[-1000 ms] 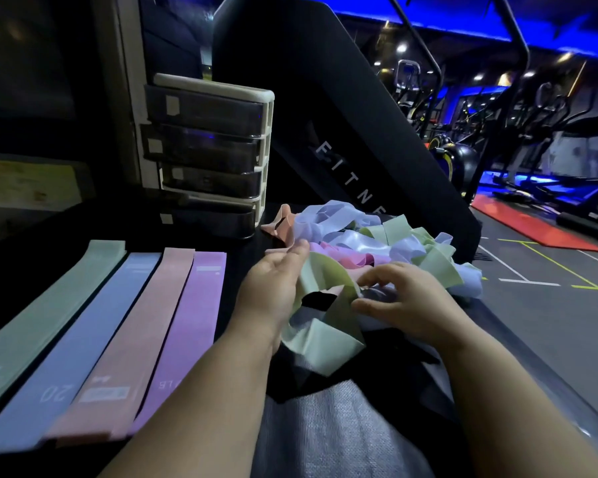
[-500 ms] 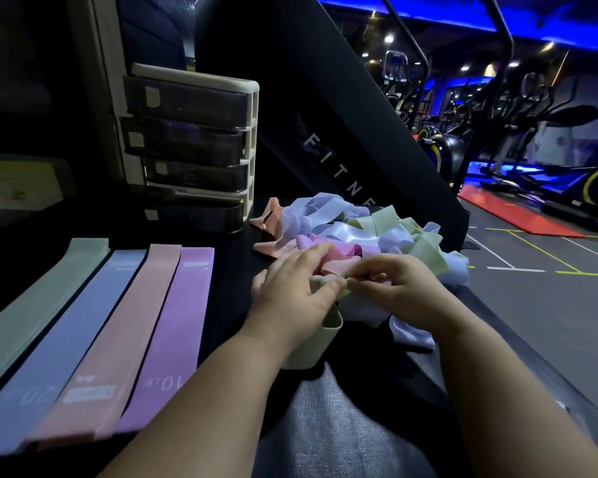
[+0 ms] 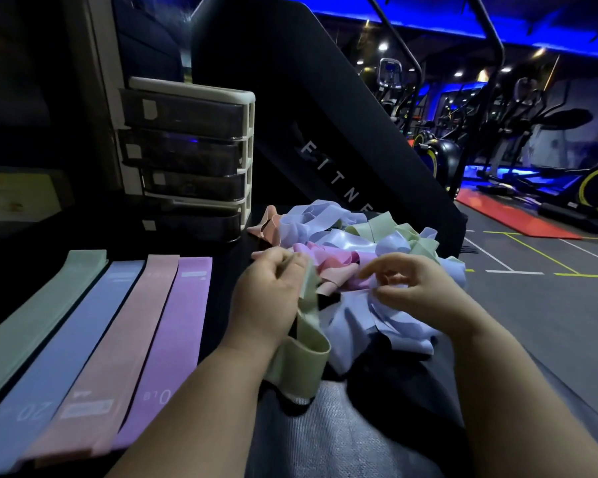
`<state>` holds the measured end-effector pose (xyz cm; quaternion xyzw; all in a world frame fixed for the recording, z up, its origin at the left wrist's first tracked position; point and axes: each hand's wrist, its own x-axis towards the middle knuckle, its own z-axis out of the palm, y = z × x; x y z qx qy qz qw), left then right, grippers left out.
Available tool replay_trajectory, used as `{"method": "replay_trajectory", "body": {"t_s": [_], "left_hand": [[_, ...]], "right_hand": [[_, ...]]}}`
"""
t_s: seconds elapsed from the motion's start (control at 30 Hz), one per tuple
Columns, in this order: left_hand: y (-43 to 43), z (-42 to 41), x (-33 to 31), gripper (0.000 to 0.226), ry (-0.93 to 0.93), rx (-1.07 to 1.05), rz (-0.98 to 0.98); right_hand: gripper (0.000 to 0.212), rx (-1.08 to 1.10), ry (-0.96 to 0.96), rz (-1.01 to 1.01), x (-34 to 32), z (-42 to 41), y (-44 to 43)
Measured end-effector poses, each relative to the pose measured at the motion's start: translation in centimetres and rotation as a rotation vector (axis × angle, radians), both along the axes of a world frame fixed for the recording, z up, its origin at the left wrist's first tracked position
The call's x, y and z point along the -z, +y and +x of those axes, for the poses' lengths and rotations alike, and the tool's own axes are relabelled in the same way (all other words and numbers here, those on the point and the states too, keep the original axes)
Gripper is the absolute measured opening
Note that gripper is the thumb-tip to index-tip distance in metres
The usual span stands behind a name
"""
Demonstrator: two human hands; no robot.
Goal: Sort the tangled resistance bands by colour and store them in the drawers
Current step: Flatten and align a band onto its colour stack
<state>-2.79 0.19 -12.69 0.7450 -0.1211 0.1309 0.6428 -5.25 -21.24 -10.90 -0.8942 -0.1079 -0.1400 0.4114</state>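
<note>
A tangled heap of resistance bands (image 3: 356, 243) in blue, green, pink and purple lies on the dark surface ahead. My left hand (image 3: 268, 288) grips a green band (image 3: 308, 339) that hangs down in a loop below my fist. My right hand (image 3: 411, 288) has its fingers curled at the blue bands (image 3: 377, 326) on the near side of the heap; what it pinches is unclear. To the left lie sorted flat bands side by side: green (image 3: 38, 315), blue (image 3: 69, 343), pink (image 3: 118, 339) and purple (image 3: 173, 332). A small drawer unit (image 3: 187, 157) stands behind them with all drawers closed.
A black slanted fitness machine panel (image 3: 325, 132) rises right behind the heap. The surface's right edge drops to the gym floor (image 3: 539, 305), with exercise machines and a red mat (image 3: 518, 219) beyond. A dark textured mat (image 3: 342, 436) lies between my forearms.
My left hand has drawn the green band out of the heap toward me and to the left. My hands have moved apart, and the right hand now works at the blue bands.
</note>
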Motion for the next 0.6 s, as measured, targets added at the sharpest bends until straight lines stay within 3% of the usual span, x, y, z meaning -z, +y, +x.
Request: {"method": "replay_trajectory", "body": {"t_s": [0.17,0.37,0.43,0.5,0.6], "left_hand": [[0.2,-0.4,-0.4,0.037,0.086,0.138,-0.270],[0.0,-0.6,-0.7,0.021,0.206,0.328,-0.492],[0.3,-0.7,-0.9,0.043,0.219,0.366,-0.525],[0.3,-0.8,-1.2,0.050,0.220,0.373,-0.540],[0.1,-0.8,-1.2,0.022,0.209,0.390,-0.602]], "right_hand": [[0.033,-0.086,-0.023,0.147,0.3,0.0,1.4],[0.055,-0.266,0.048,0.272,1.2,0.2,4.0],[0.050,-0.330,0.093,0.366,1.1,0.1,4.3],[0.039,-0.364,0.106,0.428,0.7,-0.3,4.6],[0.044,-0.342,0.081,0.462,0.4,-0.5,4.7]]}}
